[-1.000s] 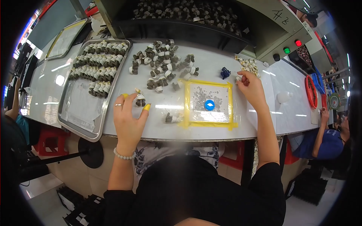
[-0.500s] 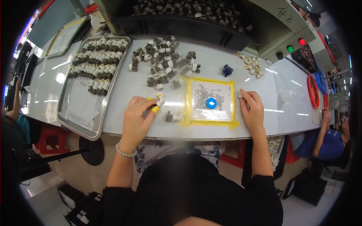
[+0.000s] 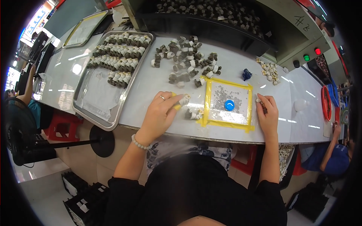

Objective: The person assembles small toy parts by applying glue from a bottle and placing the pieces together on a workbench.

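My left hand [image 3: 161, 115], with yellow covers on its fingertips, pinches a small white and dark-grey figurine piece [image 3: 184, 100] above the table. Just below that, a similar loose piece [image 3: 192, 114] lies by the left side of a yellow-taped square [image 3: 243, 94]. A round blue cap-like thing [image 3: 229, 105] sits on the square's speckled surface. At the square's right side, my right hand [image 3: 268, 115] is closed on a small pale and brown piece [image 3: 259, 101], mostly covered by the fingers.
A metal tray [image 3: 85, 109] at left holds rows of figurine pieces. More pieces [image 3: 188, 56] are heaped behind the square, near a dark-blue lump [image 3: 246, 74] and small whitish parts [image 3: 269, 71]. A machine housing with a dark bin [image 3: 211, 28] stands at the back.
The whole view has shifted, so the table things appear farther right. Both hands keep their closed grasps, with little movement relative to the taped square.
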### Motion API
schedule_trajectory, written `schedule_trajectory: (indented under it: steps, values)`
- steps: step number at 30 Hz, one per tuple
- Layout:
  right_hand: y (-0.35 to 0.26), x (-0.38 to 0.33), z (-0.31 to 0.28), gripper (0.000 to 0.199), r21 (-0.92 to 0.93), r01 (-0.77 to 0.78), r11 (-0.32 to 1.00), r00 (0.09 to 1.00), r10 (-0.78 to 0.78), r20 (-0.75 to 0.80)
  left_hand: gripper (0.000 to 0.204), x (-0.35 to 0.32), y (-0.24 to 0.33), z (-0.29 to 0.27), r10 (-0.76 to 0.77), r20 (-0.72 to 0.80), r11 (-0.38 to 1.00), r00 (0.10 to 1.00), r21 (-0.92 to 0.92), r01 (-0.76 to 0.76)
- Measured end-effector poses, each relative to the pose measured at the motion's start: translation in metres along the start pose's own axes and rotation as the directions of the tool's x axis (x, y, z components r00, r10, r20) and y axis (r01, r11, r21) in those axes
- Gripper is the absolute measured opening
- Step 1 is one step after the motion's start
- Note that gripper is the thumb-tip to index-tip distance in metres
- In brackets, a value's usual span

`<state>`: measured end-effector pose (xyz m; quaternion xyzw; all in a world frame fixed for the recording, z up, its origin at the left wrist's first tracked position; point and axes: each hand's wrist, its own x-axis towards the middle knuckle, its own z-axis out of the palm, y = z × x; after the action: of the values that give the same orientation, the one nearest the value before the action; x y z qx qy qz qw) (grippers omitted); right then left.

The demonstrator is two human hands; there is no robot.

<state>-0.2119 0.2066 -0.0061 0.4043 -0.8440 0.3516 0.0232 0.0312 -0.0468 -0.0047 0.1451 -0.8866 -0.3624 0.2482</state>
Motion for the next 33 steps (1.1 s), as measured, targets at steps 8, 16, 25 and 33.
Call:
schedule_trajectory:
  steps: [8,16,25,33]
  values:
    - [0.0,0.003,0.003,0.026,0.033,-0.029,0.999,1.0,0.028,0.008,0.03,0.006,0.0,-0.001,0.025,0.152,0.996,0.988,-0.089,-0.011]
    - [0.002,0.002,0.002,0.025,0.018,-0.018,1.0,1.0,0.018,0.001,0.054,0.001,0.023,0.001,0.049,0.202,0.999,0.978,-0.001,-0.05]
    - [0.002,0.002,0.002,0.025,0.023,-0.016,1.0,1.0,0.016,-0.002,0.064,-0.006,0.031,0.004,-0.002,0.223,0.997,0.975,0.081,-0.017]
    - [0.0,0.002,0.001,0.025,0.029,-0.018,0.999,1.0,0.019,-0.004,0.038,-0.001,0.017,0.0,0.027,0.21,0.998,0.977,0.051,-0.039]
